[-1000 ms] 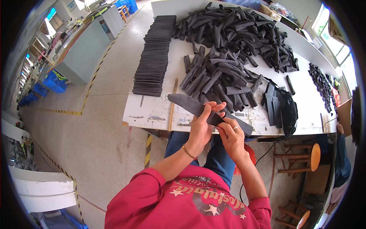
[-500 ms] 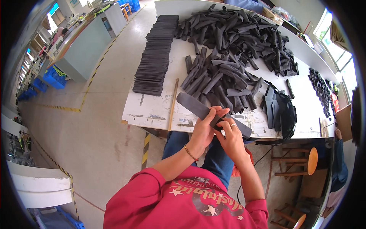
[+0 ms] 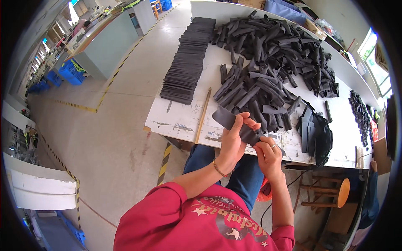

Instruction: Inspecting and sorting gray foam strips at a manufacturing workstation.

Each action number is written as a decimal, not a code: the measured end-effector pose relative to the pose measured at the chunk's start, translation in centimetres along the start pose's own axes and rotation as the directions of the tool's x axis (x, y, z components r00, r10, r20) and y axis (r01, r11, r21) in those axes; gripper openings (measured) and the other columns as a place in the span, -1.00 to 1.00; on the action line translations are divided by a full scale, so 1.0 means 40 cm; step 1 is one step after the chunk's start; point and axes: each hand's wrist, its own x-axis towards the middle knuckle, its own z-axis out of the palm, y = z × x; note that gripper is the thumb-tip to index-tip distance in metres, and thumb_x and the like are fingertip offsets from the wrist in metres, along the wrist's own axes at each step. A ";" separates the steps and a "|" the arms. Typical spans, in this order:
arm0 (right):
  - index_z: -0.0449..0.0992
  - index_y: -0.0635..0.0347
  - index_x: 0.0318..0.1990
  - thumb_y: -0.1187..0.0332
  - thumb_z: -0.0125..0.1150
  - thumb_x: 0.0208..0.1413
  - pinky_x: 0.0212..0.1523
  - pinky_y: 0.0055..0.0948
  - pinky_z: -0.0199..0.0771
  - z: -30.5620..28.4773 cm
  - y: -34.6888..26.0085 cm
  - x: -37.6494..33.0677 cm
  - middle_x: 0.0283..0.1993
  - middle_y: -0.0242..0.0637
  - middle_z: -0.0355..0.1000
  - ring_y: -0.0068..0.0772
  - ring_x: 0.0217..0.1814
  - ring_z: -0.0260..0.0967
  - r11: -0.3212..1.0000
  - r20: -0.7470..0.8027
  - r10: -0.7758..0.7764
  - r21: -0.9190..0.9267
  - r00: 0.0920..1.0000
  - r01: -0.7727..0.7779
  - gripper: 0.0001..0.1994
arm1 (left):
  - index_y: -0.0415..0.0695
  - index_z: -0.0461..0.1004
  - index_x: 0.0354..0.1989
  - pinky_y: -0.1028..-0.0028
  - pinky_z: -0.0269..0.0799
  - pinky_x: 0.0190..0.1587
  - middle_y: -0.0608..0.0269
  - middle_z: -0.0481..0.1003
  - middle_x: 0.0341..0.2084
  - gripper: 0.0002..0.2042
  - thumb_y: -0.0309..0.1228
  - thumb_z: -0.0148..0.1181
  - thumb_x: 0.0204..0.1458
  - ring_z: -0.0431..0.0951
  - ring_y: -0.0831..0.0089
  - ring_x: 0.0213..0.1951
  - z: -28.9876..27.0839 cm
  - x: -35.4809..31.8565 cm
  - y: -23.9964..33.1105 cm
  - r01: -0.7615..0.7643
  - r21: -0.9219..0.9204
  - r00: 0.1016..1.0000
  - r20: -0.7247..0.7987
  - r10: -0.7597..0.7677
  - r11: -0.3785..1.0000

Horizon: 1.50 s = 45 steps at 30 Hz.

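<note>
Both my hands hold one long flat black strip (image 3: 227, 118) over the near edge of the white table (image 3: 176, 117). My left hand (image 3: 233, 140) grips the strip's middle, its free end sticking out to the left. My right hand (image 3: 268, 154) pinches the strip's right end, which is hidden behind my fingers. Just beyond my hands lies a loose heap of similar black strips (image 3: 255, 92). A larger heap of strips (image 3: 284, 46) covers the far part of the table.
A neat row of stacked flat black pieces (image 3: 186, 67) runs along the table's left side, with a wooden stick (image 3: 204, 108) beside it. Dark folded pieces (image 3: 314, 131) lie at the right, small black parts (image 3: 361, 113) farther right. A wooden stool (image 3: 335, 194) stands below.
My hands have drawn the strip slightly nearer and lower, toward the table's edge. My right hand has slid along the strip's right end.
</note>
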 end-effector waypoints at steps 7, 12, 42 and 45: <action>0.48 0.29 -0.34 0.63 0.31 -0.08 -0.34 -0.31 0.46 0.010 -0.004 0.009 -0.26 -0.13 0.45 -0.09 -0.34 0.45 1.000 -0.017 0.029 0.011 0.999 -0.029 -0.85 | -0.24 0.42 -0.04 0.38 0.47 -0.05 0.24 0.54 -0.35 -0.65 -0.17 0.08 0.25 0.58 0.33 -0.23 0.015 -0.006 -0.005 -0.003 -0.019 1.000 -0.017 0.002 1.000; 0.48 0.29 -0.34 0.62 0.31 -0.07 -0.34 -0.31 0.46 0.014 -0.003 0.013 -0.26 -0.14 0.45 -0.09 -0.34 0.45 1.000 -0.011 0.021 0.007 1.000 -0.021 -0.86 | -0.23 0.43 -0.05 0.38 0.49 -0.07 0.26 0.53 -0.37 -0.65 -0.16 0.10 0.23 0.58 0.34 -0.24 0.012 -0.005 -0.016 0.000 -0.056 0.999 -0.033 -0.002 0.998; 0.47 0.31 -0.33 0.63 0.31 -0.09 -0.33 -0.26 0.47 0.035 0.020 0.011 -0.24 -0.11 0.44 -0.05 -0.31 0.45 0.999 0.014 0.022 0.036 1.000 -0.022 -0.84 | -0.24 0.43 -0.04 0.36 0.49 -0.03 0.25 0.53 -0.36 -0.68 -0.20 0.05 0.27 0.57 0.35 -0.24 -0.011 0.001 -0.031 0.029 -0.037 0.999 -0.036 -0.031 0.999; 0.48 0.30 -0.32 0.63 0.31 -0.08 -0.32 -0.25 0.48 0.036 0.021 0.005 -0.24 -0.10 0.44 -0.04 -0.31 0.45 0.999 0.018 0.045 0.020 0.999 -0.046 -0.84 | -0.25 0.42 -0.02 0.33 0.48 -0.01 0.19 0.55 -0.33 -0.67 -0.21 0.02 0.28 0.58 0.31 -0.22 -0.016 0.009 -0.023 0.041 -0.024 0.999 -0.020 -0.042 0.999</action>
